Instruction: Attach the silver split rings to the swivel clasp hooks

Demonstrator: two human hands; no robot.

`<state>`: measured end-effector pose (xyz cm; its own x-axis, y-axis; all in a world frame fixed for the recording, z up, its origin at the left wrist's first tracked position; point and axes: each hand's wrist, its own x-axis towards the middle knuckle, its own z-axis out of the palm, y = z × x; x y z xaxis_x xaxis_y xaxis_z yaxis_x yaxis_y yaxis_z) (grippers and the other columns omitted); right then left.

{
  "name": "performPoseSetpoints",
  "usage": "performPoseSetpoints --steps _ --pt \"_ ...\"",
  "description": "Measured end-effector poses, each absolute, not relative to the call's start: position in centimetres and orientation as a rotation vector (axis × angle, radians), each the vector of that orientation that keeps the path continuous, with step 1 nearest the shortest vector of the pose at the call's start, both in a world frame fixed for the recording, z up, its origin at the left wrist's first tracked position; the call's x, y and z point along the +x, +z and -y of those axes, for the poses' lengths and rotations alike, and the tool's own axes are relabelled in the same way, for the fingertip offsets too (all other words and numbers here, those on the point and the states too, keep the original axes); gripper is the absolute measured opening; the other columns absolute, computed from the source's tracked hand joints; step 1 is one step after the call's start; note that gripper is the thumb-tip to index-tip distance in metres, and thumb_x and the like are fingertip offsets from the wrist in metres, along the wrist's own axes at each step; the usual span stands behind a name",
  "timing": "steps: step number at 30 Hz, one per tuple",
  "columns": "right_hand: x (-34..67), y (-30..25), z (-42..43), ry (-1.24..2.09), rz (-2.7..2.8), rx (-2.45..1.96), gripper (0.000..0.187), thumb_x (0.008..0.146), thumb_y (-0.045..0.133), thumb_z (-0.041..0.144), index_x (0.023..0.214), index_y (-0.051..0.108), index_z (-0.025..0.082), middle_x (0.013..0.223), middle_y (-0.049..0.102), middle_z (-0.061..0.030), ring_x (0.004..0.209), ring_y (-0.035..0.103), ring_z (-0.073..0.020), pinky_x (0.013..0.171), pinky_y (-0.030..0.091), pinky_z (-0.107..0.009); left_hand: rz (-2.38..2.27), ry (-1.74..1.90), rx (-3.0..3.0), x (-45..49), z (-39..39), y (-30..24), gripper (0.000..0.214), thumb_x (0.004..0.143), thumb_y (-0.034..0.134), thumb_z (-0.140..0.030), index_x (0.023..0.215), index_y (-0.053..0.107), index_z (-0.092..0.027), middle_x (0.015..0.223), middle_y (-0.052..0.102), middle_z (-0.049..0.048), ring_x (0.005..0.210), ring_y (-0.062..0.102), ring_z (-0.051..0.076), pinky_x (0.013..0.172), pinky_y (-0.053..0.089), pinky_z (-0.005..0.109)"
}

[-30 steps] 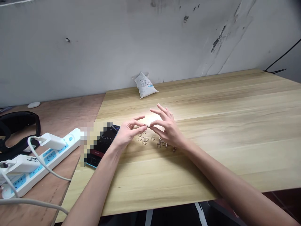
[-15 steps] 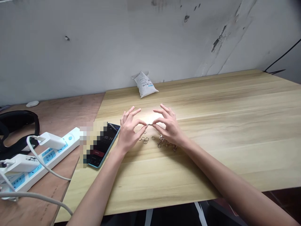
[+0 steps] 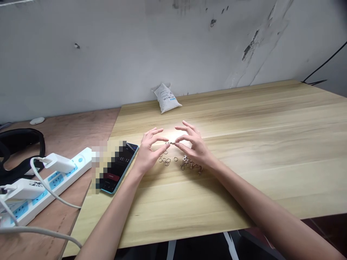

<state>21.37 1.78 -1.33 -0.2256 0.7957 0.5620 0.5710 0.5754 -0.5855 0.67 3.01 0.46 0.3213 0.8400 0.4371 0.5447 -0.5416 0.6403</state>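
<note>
My left hand (image 3: 148,151) and my right hand (image 3: 193,146) meet fingertip to fingertip above the light wooden table (image 3: 257,151). Between them they pinch a small metal ring and clasp (image 3: 170,143); thumbs and forefingers are closed on it, the other fingers spread. Just below, several loose metal rings (image 3: 166,160) lie on the table. A small heap of metal clasps (image 3: 191,164) lies under my right wrist.
A phone (image 3: 118,167) with a running timer lies left of my left hand. A white power strip (image 3: 51,180) with plugged chargers and cables sits on the brown table at left. A small white bag (image 3: 166,98) leans at the wall. A black strap (image 3: 18,144) lies far left.
My left hand's fingers lifted and spread, then curled back a little. Both hands keep pinching the small piece between them. The phone's timer advanced by a second.
</note>
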Motion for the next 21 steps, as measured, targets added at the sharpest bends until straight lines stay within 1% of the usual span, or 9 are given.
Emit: performPoseSetpoints --steps 5,7,9,11,12,14,17,19,21 --pt "21.4 -1.3 -1.8 0.345 1.919 -1.089 0.006 0.089 0.064 0.025 0.085 0.068 0.025 0.131 0.061 -0.0056 0.142 0.033 -0.0281 0.111 0.029 -0.057 -1.199 1.027 2.253 0.2 -3.4 0.3 0.005 0.086 0.069 -0.031 0.087 0.074 -0.029 0.135 0.06 0.0017 0.135 0.044 0.025 0.111 0.038 0.057" --pt "21.5 -1.3 -1.9 0.333 1.937 -1.103 0.006 0.089 0.064 0.026 0.084 0.068 0.026 0.13 0.061 -0.0048 0.143 0.032 -0.0285 0.111 0.027 -0.058 -1.244 1.048 2.429 0.2 -3.4 0.3 0.005 0.086 0.07 -0.032 0.085 0.074 -0.029 0.137 0.058 0.0009 0.138 0.041 0.027 0.113 0.03 0.063" --pt "21.6 -1.5 -2.1 0.307 1.961 -1.119 0.008 0.089 0.063 0.027 0.082 0.067 0.026 0.126 0.063 -0.0043 0.143 0.032 -0.0296 0.112 0.023 -0.061 -1.265 1.042 2.692 0.4 -3.5 0.2 0.008 0.087 0.068 -0.03 0.081 0.073 -0.029 0.138 0.057 -0.0002 0.14 0.038 0.028 0.117 0.016 0.067" --pt "21.7 -1.9 -2.4 0.309 1.96 -1.139 0.01 0.089 0.063 0.029 0.08 0.067 0.026 0.121 0.065 -0.0046 0.141 0.034 -0.0307 0.11 0.024 -0.062 -1.25 0.99 2.899 0.6 -3.5 0.0 0.012 0.089 0.065 -0.028 0.079 0.073 -0.028 0.14 0.057 -0.0002 0.142 0.036 0.029 0.118 0.008 0.067" --pt "21.8 -2.2 -2.6 0.319 1.944 -1.154 0.011 0.089 0.063 0.029 0.08 0.067 0.026 0.119 0.066 -0.005 0.14 0.035 -0.031 0.109 0.026 -0.061 -1.253 0.96 2.94 0.6 -3.5 -0.1 0.014 0.09 0.064 -0.028 0.079 0.072 -0.027 0.141 0.056 0.0005 0.142 0.036 0.029 0.119 0.008 0.066" --pt "22.1 -2.9 -3.1 0.321 1.909 -1.209 0.011 0.088 0.063 0.03 0.08 0.069 0.026 0.116 0.067 -0.0057 0.137 0.039 -0.0314 0.106 0.031 -0.059 -1.295 0.893 2.923 0.5 -3.6 -0.3 0.012 0.09 0.063 -0.029 0.084 0.073 -0.027 0.144 0.052 0.0036 0.143 0.034 0.029 0.119 0.012 0.064" --pt "22.7 -4.0 -4.1 0.251 1.896 -1.346 0.011 0.088 0.063 0.028 0.082 0.072 0.026 0.115 0.067 -0.007 0.133 0.042 -0.0324 0.105 0.032 -0.058 -1.364 0.776 2.805 -0.4 -3.9 -0.5 0.013 0.09 0.063 -0.031 0.098 0.072 -0.026 0.143 0.051 0.0083 0.142 0.034 0.03 0.117 0.022 0.062" --pt "23.4 -4.3 -4.7 0.22 1.906 -1.438 0.012 0.088 0.063 0.029 0.092 0.074 0.026 0.117 0.066 -0.0087 0.133 0.042 -0.0337 0.105 0.032 -0.06 -1.371 0.725 2.738 -1.0 -4.1 -0.6 0.015 0.09 0.063 -0.032 0.099 0.072 -0.026 0.139 0.054 0.0085 0.141 0.035 0.031 0.114 0.028 0.06" --pt "24.3 -4.0 -5.0 0.221 1.921 -1.488 0.019 0.088 0.062 0.029 0.102 0.073 0.025 0.119 0.066 -0.0103 0.131 0.043 -0.0344 0.104 0.034 -0.06 -1.335 0.689 2.708 -1.4 -4.2 -0.4 0.014 0.09 0.062 -0.033 0.096 0.073 -0.027 0.137 0.056 0.0074 0.14 0.037 0.031 0.111 0.032 0.059"
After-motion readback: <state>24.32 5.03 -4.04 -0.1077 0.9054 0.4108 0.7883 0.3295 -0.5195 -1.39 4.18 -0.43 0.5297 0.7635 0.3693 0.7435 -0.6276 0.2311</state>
